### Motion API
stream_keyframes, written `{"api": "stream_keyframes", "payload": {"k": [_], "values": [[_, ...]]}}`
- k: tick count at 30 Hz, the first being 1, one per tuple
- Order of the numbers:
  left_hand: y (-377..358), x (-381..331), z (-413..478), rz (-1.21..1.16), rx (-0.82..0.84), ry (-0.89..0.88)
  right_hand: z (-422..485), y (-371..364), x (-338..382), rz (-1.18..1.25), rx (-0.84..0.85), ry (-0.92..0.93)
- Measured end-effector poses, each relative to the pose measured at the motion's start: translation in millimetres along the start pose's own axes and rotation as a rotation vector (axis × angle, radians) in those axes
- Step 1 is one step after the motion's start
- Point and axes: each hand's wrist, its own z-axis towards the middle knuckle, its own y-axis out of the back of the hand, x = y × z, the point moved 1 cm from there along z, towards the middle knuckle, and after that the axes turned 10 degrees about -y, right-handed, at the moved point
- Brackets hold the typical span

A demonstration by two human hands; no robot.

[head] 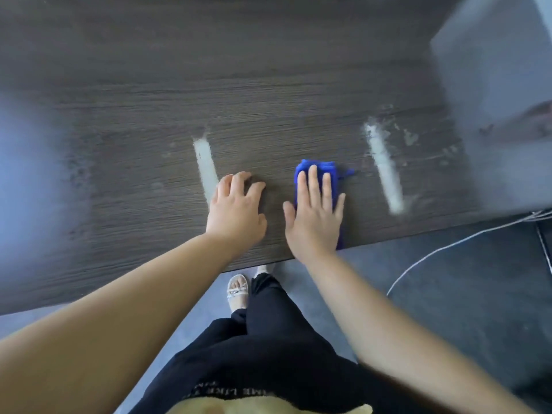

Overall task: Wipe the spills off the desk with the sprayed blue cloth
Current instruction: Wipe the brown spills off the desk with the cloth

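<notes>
A folded blue cloth (316, 170) lies on the dark wood-grain desk (268, 85) near its front edge. My right hand (315, 212) presses flat on the cloth with straight fingers. My left hand (237, 209) rests on the bare desk just left of it, fingers loosely bent and holding nothing. A whitish smear (205, 165) runs along the desk beside my left hand's fingers. A second, longer whitish smear (385, 171) lies to the right of the cloth, with small flecks (409, 137) around its far end.
A grey wall or panel (501, 100) rises at the desk's right end. A white cable (448, 249) trails over the dark floor below the desk's front edge. My feet stand close to the desk. The left side of the view is hazy.
</notes>
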Motion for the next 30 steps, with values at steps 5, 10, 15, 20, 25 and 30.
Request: {"api": "stream_keyframes", "payload": {"k": [5, 10, 15, 20, 25, 30], "values": [[3.6, -4.4, 2.1, -0.011, -0.013, 0.043, 1.4, 6.1, 7.1, -0.007, 0.133, 0.431], [-0.2, -29.3, 14.3, 0.05, 0.033, 0.01, 69.1, 18.2, -113.5, -0.052, 0.087, 0.1], [-14.6, -81.1, 42.7, 0.061, 0.03, -0.02, 79.3, 19.9, -121.0, 0.069, 0.004, -0.335], [-23.3, -116.1, 65.3, 0.049, 0.012, 0.03, 49.5, 17.5, -133.1, -0.025, 0.065, 0.474], [-30.7, -151.6, 90.9, 0.098, 0.019, 0.017, 122.2, 37.3, -248.2, -0.024, 0.067, 0.204], [-36.5, -174.3, 106.9, 0.082, 0.026, 0.126, 128.2, 31.8, -218.7, 0.039, -0.014, -0.109]]}}
